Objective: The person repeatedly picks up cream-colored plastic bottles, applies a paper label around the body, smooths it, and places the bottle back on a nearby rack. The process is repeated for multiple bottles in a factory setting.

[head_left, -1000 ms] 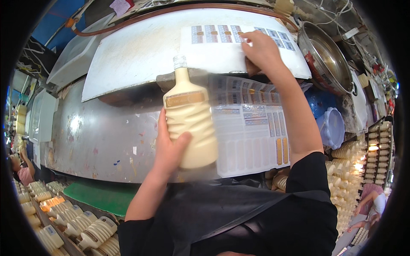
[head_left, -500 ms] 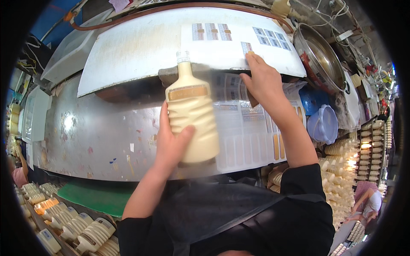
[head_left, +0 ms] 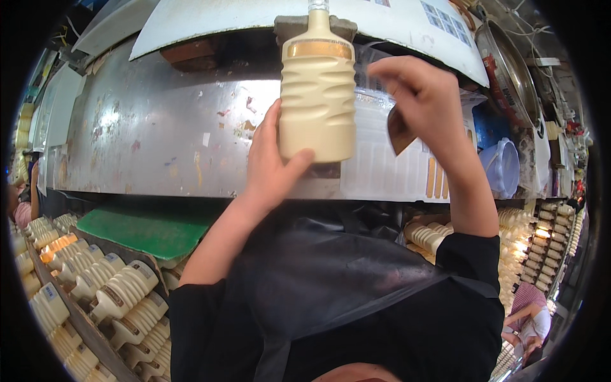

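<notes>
A cream bottle [head_left: 318, 108] with wavy ridges lies on its back, its clear-ringed neck pointing away from me. A gold band [head_left: 319, 49] runs across its shoulder. The neck end rests over a grey padded block [head_left: 289, 27]. My left hand [head_left: 270, 156] grips the bottle's lower left side, thumb on the front near the base. To the right of the bottle, apart from it, my right hand [head_left: 429, 95] is curled and slightly blurred. A flat brown piece [head_left: 400, 132] sticks out beneath its fingers; whether the fingertips hold anything else is hidden.
A white board [head_left: 216, 19] spans the far side, carrying small printed label sheets [head_left: 445, 25]. A sheet with gold strips [head_left: 436, 178] lies at right, near a pale blue bucket [head_left: 503, 167] and metal basin [head_left: 509, 70]. Several bottles [head_left: 127, 286] fill racks beside a green mat [head_left: 146, 226].
My right hand has drawn back from a small label on the white board toward the bottle. The bottle now sits straighter in my left hand. The whole view has shifted.
</notes>
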A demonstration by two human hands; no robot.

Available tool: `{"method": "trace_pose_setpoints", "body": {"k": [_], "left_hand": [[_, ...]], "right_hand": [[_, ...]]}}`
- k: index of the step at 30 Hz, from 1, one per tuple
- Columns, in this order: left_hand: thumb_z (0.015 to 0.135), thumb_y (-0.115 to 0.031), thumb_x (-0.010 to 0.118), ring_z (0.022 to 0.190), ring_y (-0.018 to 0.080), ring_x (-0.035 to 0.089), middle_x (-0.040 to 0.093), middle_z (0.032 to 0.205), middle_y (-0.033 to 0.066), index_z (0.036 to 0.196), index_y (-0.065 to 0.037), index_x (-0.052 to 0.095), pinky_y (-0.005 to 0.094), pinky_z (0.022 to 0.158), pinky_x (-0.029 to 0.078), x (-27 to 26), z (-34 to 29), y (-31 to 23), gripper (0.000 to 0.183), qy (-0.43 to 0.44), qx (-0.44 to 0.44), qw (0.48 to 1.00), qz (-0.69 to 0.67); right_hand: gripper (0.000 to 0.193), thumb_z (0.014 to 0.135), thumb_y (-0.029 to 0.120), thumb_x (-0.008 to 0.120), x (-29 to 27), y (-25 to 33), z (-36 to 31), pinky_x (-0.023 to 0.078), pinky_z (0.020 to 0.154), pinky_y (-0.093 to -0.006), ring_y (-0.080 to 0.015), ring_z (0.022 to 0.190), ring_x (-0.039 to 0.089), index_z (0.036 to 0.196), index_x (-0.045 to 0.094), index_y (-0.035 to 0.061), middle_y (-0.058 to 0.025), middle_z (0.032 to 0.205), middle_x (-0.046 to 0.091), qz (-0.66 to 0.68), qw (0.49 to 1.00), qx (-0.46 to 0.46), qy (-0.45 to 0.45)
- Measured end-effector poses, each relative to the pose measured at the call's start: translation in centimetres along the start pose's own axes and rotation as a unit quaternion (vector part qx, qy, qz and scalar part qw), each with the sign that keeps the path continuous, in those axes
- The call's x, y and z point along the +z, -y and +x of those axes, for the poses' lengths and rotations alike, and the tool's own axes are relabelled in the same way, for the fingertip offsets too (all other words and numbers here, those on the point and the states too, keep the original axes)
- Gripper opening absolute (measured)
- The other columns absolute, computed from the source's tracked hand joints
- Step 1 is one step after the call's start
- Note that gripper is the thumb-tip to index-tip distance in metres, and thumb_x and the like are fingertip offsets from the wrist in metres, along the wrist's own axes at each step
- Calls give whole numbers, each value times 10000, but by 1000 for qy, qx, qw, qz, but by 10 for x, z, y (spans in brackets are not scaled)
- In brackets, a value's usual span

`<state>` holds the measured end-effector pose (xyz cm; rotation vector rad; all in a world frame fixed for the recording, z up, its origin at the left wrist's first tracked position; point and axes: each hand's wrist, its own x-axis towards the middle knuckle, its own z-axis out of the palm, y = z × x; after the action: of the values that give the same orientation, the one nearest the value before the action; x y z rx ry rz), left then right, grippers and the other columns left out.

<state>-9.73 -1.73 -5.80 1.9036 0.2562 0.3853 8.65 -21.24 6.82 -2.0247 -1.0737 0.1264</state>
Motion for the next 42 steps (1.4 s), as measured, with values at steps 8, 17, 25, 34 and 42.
{"method": "trace_pose_setpoints", "body": {"k": [8,17,25,34,42], "left_hand": [[788,-458,839,1435,311,378,388,1539,215,1596,5,181,444,1202,280,-20,0,-6,1140,68,-4,992,-106],[984,-244,665,1430,278,397,428,1505,221,1533,28,289,413,1194,304,11,4,-10,719,-33,-39,977,-205],[1020,-301,587,1411,273,423,439,1504,211,1551,29,276,409,1183,316,5,5,-9,699,-20,-37,950,-309],[1029,-460,539,1228,355,545,555,1319,242,1462,55,435,431,1087,396,18,15,0,681,-71,31,995,-64],[1039,-407,535,1212,347,543,559,1298,219,1464,57,440,431,1071,405,14,12,4,636,-62,46,993,-85]], "right_hand": [[257,740,136,708,35,24,-36,529,531,-284,-120,613,631,993,702,88,-35,1125,703,-285,876,-379,82],[325,761,67,710,34,-16,-50,488,520,-267,-103,580,578,1084,743,94,-72,1276,715,-261,881,-390,57],[331,899,171,737,44,-21,-71,485,559,-264,-140,555,562,1208,701,57,-93,974,702,-95,991,-91,19],[733,859,387,786,84,2,-65,491,675,-277,-118,746,582,1398,544,-48,-51,827,606,177,945,275,19],[734,809,319,825,87,-4,-69,455,656,-232,-67,716,512,1396,562,-35,17,797,544,251,926,284,6]]}}
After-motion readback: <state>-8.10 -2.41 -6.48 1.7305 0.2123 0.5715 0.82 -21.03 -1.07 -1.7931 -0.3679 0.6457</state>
